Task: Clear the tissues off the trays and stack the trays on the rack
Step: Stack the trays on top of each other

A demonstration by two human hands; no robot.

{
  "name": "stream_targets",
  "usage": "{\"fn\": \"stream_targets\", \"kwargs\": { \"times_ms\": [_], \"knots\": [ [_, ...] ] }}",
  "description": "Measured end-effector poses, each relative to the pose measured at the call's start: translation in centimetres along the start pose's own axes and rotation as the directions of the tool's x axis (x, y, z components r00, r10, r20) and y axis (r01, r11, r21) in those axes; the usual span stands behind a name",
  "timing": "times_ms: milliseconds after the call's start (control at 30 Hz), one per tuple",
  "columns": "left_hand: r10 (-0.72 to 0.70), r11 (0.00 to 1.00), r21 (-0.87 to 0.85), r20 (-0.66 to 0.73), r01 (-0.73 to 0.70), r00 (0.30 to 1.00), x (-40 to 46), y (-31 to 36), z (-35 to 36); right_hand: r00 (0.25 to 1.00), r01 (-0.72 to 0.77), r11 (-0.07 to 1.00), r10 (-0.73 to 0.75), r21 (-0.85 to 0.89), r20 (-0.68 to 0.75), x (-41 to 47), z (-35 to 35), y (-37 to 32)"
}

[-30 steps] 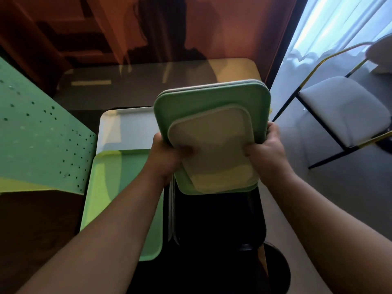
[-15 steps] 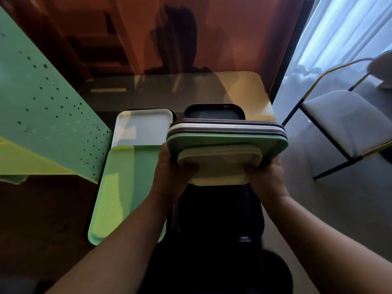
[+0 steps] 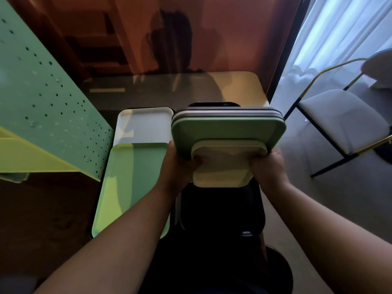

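**Both hands clamped on a tray stack, held in the air**

Left hand point(image 3: 177, 166) and right hand point(image 3: 268, 166) each grip a near corner of the stack of trays point(image 3: 228, 132), fingers curled under, thumbs on the sides. Stack is off any surface and tipped so its underside faces the person. Lowest in the stack is a small cream tray point(image 3: 222, 164), pinched between the two hands. Above it a larger green tray point(image 3: 224, 130), then thin edges of a white and a dark one at the far rim; exact count beyond that is hard to tell.

Below and behind the stack sits a dark tray pile point(image 3: 220, 209) on the stand, its far edge showing just past the held stack. Left of it, touching side by side, a long light-green tray point(image 3: 131, 183) lies flat with a white tray point(image 3: 144, 126) at its far end, partly tucked under it. A green perforated panel point(image 3: 48, 107) slopes up on the far left. Chair point(image 3: 343, 122) with a pale seat and gold frame stands well apart on the right, by the curtain point(image 3: 339, 28). No tissues visible on any tray.
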State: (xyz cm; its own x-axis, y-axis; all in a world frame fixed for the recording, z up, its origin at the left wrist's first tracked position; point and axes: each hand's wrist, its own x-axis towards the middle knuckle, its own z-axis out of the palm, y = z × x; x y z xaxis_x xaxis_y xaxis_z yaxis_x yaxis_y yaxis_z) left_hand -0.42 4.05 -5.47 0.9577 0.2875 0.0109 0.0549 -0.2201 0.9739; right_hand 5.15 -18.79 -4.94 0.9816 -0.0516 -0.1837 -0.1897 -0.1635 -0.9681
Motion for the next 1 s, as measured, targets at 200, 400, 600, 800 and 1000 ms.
{"fn": "stream_targets", "kwargs": {
  "times_ms": [200,400,600,800,1000],
  "knots": [
    [-0.164,0.985,0.04,-0.124,0.17,0.979,1.2,2.2,-4.7,0.97,-0.108,0.992,0.091,0.061,0.227,0.7,2.2,-4.9],
    [-0.576,0.816,-0.023,-0.124,0.578,0.808,0.1,1.1,-12.2,0.921,-0.315,0.94,0.336,-0.127,0.198,-2.6,10.3,-2.9],
    [-0.747,0.66,0.06,-0.058,0.749,0.662,-3.7,-3.9,-19.1,0.835,-0.455,0.832,0.522,-0.318,0.172,-6.7,17.9,0.5],
    [-0.757,0.634,0.092,-0.13,0.768,0.641,-5.6,-8.2,-22.3,0.82,-0.468,0.82,0.542,-0.331,0.182,-8.2,22.7,2.1],
    [-0.722,0.654,0.184,-0.136,0.734,0.678,-4.9,-10.6,-23.4,0.863,-0.433,0.845,0.489,-0.312,0.128,-8.8,24.4,2.6]
  ]
}}
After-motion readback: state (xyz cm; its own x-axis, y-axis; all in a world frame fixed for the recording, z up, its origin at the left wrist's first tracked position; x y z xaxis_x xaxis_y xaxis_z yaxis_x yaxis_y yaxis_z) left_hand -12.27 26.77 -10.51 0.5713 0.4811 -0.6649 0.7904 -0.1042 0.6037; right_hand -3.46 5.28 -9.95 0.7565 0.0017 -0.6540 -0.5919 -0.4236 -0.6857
